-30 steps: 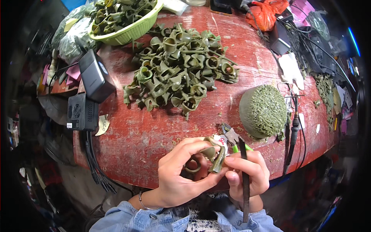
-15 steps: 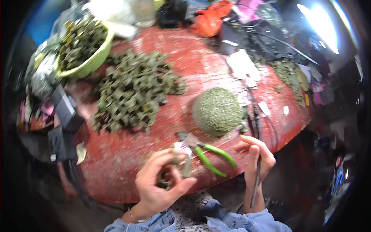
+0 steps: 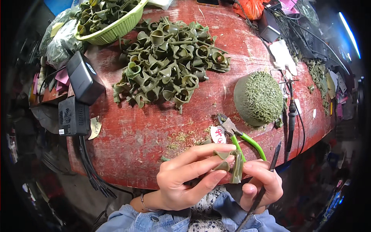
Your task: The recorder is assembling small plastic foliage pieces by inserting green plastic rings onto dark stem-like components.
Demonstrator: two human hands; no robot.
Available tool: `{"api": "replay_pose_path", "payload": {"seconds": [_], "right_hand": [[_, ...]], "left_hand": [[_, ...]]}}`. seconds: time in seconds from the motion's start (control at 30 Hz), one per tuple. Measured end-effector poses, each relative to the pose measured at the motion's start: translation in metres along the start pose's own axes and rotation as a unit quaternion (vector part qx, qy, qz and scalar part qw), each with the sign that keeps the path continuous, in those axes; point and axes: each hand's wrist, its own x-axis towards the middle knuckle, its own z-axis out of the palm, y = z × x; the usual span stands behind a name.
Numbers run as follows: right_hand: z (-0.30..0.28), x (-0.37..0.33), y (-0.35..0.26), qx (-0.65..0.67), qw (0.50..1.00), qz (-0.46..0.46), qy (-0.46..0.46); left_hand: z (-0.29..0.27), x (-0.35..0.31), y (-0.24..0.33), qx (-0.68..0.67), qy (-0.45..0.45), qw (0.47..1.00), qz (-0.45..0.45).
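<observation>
Near the table's front edge, my left hand pinches an olive-green curled piece with thin, flaring walls. My right hand is closed round a thin dark pointed tool that slants up past the fingers. Its fingertips meet the right side of the curled piece. Just beyond the hands lie pliers with green handles, partly hidden by my left fingers, next to a white paper tag with red marks. Farther right stands a green round block with a rough, crumbly top.
Many similar curled pieces are heaped mid-table, with more in a light green basket at the far left. Dark box-shaped devices with cables sit at the left edge. A corded pen-like tool lies at right. Green crumbs dot the red table.
My hands have come together, and the right fingers now touch the curled piece. The view has shifted, so the table's things appear farther right and higher.
</observation>
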Motion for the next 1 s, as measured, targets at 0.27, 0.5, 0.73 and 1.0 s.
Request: {"api": "replay_pose_path", "payload": {"seconds": [0.27, 0.5, 0.73, 1.0], "right_hand": [[-0.001, 0.001, 0.004, 0.010, 0.999, -0.013, -0.030], [0.005, 0.002, 0.007, 0.048, 0.998, 0.027, -0.008], [0.014, 0.000, 0.014, 0.037, 0.997, 0.044, 0.042], [0.015, -0.001, 0.012, 0.051, 0.994, 0.073, 0.056]], "left_hand": [[0.000, 0.002, 0.002, -0.005, 0.000, 1.000, -0.008], [0.001, 0.001, 0.004, 0.023, 0.020, 1.000, -0.004], [0.000, -0.004, 0.005, 0.073, 0.015, 0.997, -0.020], [-0.001, -0.007, 0.006, -0.028, 0.045, 0.995, -0.080]]}}
